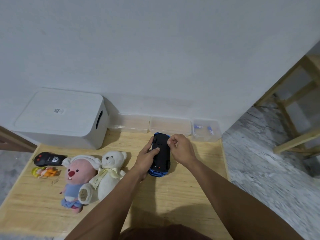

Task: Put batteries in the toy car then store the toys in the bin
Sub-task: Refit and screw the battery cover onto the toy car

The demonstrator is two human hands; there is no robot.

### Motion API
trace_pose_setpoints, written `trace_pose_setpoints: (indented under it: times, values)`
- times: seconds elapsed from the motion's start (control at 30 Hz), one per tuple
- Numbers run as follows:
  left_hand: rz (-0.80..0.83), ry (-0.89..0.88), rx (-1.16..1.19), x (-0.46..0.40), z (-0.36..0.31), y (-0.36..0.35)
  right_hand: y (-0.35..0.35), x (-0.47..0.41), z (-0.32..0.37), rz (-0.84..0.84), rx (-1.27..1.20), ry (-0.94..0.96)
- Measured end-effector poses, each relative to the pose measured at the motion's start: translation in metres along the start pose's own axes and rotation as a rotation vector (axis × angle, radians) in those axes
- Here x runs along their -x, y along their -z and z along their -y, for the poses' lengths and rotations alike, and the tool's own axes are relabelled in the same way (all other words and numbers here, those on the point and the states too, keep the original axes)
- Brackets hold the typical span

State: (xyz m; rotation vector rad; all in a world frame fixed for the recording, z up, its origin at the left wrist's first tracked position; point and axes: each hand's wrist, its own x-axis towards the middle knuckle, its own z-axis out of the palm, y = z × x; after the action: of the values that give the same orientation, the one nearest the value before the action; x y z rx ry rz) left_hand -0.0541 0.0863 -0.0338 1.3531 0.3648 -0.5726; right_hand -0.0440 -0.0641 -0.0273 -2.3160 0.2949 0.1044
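Note:
A blue toy car [160,156] lies upside down on the wooden table [190,187], its black underside facing up. My left hand [147,157] grips its left side with the thumb across the underside. My right hand [180,148] rests at the car's far right edge with fingertips pinched together; I cannot tell whether they hold anything. A white lidded bin [62,116] stands at the back left. A small clear box [206,129] at the back right holds blue-and-white batteries [199,126].
Left of the car lie a white teddy bear [109,172], a pink plush in blue clothes [78,179], a black remote control [48,159] and a small yellow-orange figure [45,172]. Two clear boxes [150,124] line the wall. A wooden stool [297,108] stands on the floor at right.

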Motion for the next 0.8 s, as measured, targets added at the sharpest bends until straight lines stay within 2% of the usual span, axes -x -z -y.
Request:
trace_pose_setpoints:
  times: [0.27, 0.8]
  values:
    - [0.026, -0.014, 0.022, 0.0023, -0.0027, -0.0018, 0.0004, 0.0039, 0.0053, 0.003, 0.058, 0.027]
    - [0.031, -0.034, 0.051, 0.0035, -0.0086, -0.0046, 0.0043, 0.0088, 0.0106, -0.098, 0.148, 0.144]
